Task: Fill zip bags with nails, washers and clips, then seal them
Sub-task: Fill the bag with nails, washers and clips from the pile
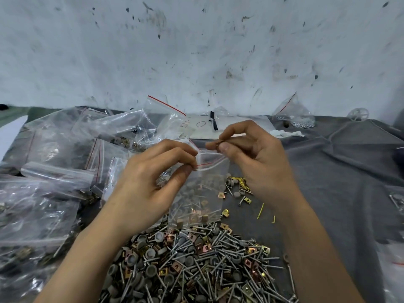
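Hardware pile (196, 259) nearest; above it left hand (153, 178) pinches the zip bag (205, 193) at its open rim, right hand (258, 162) pinches probably a clip (219, 143) over the mouth.

Clear zip bag (201, 189) with red stripe, grey cloth (338, 171), gold clips (225, 213), silver nails (218, 254).

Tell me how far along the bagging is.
Done: filled bags heaped at left. In hand: the left hand pinches an open bag holding some nails and clips, while the right hand pinches what looks like a clip over its mouth. Left: sealing it, plus the big loose pile.
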The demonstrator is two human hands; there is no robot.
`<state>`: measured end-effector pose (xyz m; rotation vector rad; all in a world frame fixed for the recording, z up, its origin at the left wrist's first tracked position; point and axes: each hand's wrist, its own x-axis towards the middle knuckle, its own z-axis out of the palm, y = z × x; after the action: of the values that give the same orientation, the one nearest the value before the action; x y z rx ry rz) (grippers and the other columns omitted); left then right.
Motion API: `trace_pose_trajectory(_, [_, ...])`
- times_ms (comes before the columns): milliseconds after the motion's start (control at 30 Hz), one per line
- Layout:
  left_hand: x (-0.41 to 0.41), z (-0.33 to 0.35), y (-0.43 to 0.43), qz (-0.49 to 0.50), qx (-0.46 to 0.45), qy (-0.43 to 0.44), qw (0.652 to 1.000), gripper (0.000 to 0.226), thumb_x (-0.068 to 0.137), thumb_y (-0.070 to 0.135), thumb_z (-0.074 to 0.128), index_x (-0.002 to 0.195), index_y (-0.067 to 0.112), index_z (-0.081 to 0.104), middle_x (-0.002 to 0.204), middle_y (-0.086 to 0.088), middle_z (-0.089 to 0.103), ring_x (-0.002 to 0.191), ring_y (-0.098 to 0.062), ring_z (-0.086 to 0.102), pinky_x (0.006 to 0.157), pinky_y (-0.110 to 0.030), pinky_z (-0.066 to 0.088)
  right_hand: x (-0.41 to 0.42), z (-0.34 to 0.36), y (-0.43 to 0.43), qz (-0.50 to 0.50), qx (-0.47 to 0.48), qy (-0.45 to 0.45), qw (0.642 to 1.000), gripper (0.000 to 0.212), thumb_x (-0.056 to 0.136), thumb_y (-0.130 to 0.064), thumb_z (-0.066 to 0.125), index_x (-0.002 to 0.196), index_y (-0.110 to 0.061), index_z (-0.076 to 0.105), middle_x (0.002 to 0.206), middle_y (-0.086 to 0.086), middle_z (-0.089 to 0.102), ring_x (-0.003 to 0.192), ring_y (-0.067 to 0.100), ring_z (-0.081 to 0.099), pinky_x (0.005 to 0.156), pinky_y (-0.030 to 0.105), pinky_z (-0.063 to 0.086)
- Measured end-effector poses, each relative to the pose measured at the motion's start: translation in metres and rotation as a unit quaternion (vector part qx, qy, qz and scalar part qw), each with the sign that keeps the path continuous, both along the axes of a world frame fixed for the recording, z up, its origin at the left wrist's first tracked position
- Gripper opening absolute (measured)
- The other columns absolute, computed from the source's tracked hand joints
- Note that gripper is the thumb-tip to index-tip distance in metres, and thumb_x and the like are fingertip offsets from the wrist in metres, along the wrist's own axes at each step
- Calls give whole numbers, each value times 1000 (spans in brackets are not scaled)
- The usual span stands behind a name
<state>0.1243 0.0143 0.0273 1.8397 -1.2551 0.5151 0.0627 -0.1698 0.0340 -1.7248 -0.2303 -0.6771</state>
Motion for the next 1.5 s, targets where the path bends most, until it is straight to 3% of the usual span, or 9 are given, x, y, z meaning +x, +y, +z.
trace_pose_trajectory(100, [0,0,0,3,5,-4,1000,24,91,24,51,88,10,70,105,5,66,102,-6,63,85,-30,51,-2,2,6,-13,-48,8,999,18,86,-3,64,85,-20,57,88,-7,75,84,4,68,76,33,50])
trace_pose_trajectory(267, [1,0,0,12,-1,-3,1000,15,91,16,57,88,9,70,103,4,66,100,-6,63,83,-25,50,1,0,6,-50,-77,16,996,14,82,-18,67,80,-32,66,110,-15,66,103,-1,59,78,26,49])
trace_pose_trajectory(400, [4,0,2,21,-4,-2,1000,16,92,16,57,87,8,71,103,3,66,102,-6,63,83,-22,49,14,-17,-7,-129,-16,55,990,25,87,-1,58,84,-23,67,85,-14,68,80,5,62,73,24,50])
trace_pose_trajectory(567, [5,0,4,21,-11,1,1000,23,92,22,54,88,6,71,104,2,66,102,-9,63,83,-30,52,38,-65,-14,-130,-229,264,928,32,90,4,50,89,-18,73,89,0,68,69,8,57,62,18,44])
trace_pose_trajectory(667, [5,1,4,18,-11,-4,1000,28,92,25,49,88,6,70,103,1,66,102,-9,63,83,-30,52,48,-92,-8,-112,-331,323,879,35,91,3,46,101,-16,73,114,5,68,103,21,61,88,24,46])
trace_pose_trajectory(933, [6,1,4,22,-10,-10,1000,24,92,22,52,88,8,70,103,3,66,102,-8,63,83,-33,53,56,-108,-5,-119,-395,371,832,25,90,-8,54,100,-23,71,113,6,64,104,29,59,84,33,49])
trace_pose_trajectory(1200, [6,0,5,21,-8,-9,1000,27,91,26,50,88,9,71,104,4,66,102,-7,63,83,-32,52,54,-111,-13,-117,-324,355,869,8,86,-15,68,93,-14,72,102,3,66,99,20,60,86,29,47])
trace_pose_trajectory(1400, [7,-1,4,23,-1,0,1000,17,92,18,56,88,10,71,104,4,66,101,-7,63,83,-36,53,37,-67,-26,-150,-115,226,956,8,84,-27,71,80,-19,72,60,-11,65,55,0,58,52,11,43])
trace_pose_trajectory(1500, [7,-2,4,22,2,-2,1000,15,91,15,57,88,9,71,103,4,66,101,-6,63,83,-34,52,26,-41,-25,-121,-54,156,979,17,86,-21,68,70,-28,68,54,-15,64,47,-3,53,49,10,42])
